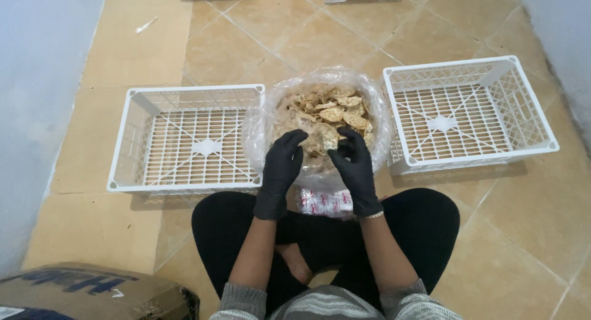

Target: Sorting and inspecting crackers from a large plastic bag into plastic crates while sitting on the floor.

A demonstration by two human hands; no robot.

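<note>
we: left hand black glove, fingers loose, resting on clear bag rim, frame centre | right hand pinching a crisp cracker | white lattice crates flank bag

A small white-and-red packet lies by the knees; a brown taped carton sits at lower left

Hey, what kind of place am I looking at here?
Probably a home or small snack-packing spot: a tiled floor, white plastic crates, and a big clear bag of chips that gloved hands reach into.
</note>
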